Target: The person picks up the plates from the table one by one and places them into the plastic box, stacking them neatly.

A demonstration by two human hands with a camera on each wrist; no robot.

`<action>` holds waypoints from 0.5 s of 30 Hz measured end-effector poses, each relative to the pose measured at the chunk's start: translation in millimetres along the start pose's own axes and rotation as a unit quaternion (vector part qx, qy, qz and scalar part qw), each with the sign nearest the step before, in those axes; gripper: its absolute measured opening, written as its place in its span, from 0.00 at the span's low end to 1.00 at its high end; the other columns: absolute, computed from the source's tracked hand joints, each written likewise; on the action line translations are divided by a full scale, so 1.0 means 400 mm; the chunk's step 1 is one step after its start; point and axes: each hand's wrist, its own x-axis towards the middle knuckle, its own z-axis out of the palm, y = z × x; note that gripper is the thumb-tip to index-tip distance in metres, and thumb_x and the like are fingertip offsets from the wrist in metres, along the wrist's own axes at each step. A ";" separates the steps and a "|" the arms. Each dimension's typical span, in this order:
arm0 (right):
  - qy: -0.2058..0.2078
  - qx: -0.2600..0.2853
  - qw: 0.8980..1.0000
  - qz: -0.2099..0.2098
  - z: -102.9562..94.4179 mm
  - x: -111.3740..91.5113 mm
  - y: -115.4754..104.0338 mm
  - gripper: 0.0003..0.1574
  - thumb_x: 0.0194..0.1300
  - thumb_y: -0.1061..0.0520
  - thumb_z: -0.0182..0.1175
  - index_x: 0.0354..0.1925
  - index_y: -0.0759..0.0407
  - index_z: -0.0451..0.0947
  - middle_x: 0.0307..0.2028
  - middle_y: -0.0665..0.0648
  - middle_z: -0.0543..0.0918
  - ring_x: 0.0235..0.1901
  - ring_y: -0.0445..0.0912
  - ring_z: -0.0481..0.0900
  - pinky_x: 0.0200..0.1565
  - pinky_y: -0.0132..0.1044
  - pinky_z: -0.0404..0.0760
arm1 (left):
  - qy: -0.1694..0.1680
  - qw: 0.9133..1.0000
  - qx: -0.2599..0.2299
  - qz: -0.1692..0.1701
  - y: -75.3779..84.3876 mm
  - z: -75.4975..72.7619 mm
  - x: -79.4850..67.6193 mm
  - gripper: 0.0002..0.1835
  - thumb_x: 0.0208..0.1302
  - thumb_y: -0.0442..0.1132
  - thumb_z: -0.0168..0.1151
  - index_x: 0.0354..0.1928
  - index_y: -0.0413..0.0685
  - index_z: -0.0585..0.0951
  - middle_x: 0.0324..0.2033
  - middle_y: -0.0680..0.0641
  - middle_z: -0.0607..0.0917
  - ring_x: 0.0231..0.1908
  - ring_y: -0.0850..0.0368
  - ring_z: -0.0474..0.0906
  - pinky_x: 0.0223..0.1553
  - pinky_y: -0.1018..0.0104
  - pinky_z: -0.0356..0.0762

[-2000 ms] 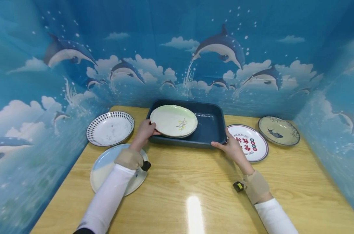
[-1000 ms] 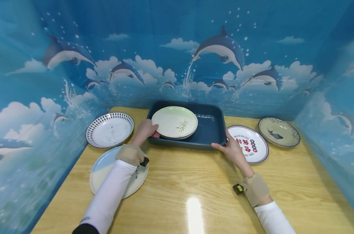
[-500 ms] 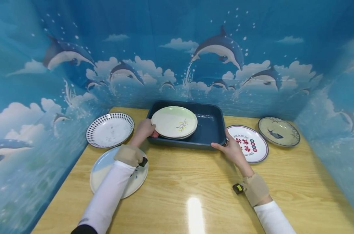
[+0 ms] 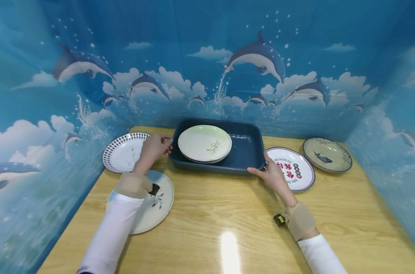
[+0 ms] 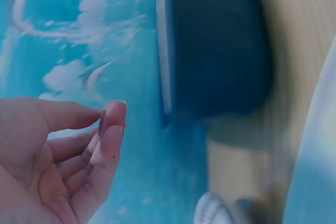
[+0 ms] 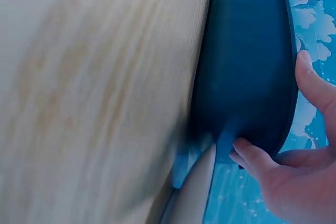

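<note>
A dark blue rectangular baking pan [image 4: 245, 150] stands at the back of the table. Inside its left part lies a pale green and white plate [image 4: 202, 142] with a yellow-flowered sprig; a second edge shows below its near rim. My left hand [image 4: 155, 146] is just left of the pan, holding nothing, its fingers loosely bent and the thumb close to the fingertips in the left wrist view. With my right hand [image 4: 270, 171] I grip the pan's front right corner. In the right wrist view, the thumb is at the rim and the fingers are against the outer wall.
A plate with a black-patterned rim [image 4: 120, 156] sits at the left, partly behind the left hand. Under the left forearm lies a blue and cream plate [image 4: 152, 213]. Right of the pan are a white plate with red lettering [image 4: 300, 177] and a beige fish plate [image 4: 337, 154].
My left hand has let go of the sprig plate and moved left, out past the pan's side. The plate has settled inside the pan. My right hand has stayed at the corner.
</note>
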 end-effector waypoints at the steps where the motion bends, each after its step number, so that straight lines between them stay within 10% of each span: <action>1: 0.003 -0.012 1.000 -0.004 -0.001 0.000 0.000 0.68 0.66 0.41 0.68 0.80 0.66 0.35 0.75 0.75 0.53 0.72 0.67 0.60 0.69 0.59 0.66 | 0.006 1.000 0.001 0.004 -0.005 -0.017 -0.012 0.20 0.78 0.43 0.53 0.62 0.39 0.80 0.37 0.41 0.89 0.36 0.47 0.88 0.36 0.62 0.85; 15: -0.009 -0.027 1.000 0.011 -0.008 0.002 -0.004 0.69 0.65 0.39 0.68 0.79 0.68 0.36 0.76 0.74 0.49 0.73 0.67 0.57 0.69 0.60 0.64 | 0.081 0.996 0.012 -0.023 -0.179 -0.180 -0.228 0.19 0.78 0.41 0.54 0.52 0.29 0.82 0.33 0.35 0.87 0.23 0.65 0.81 0.25 0.66 0.82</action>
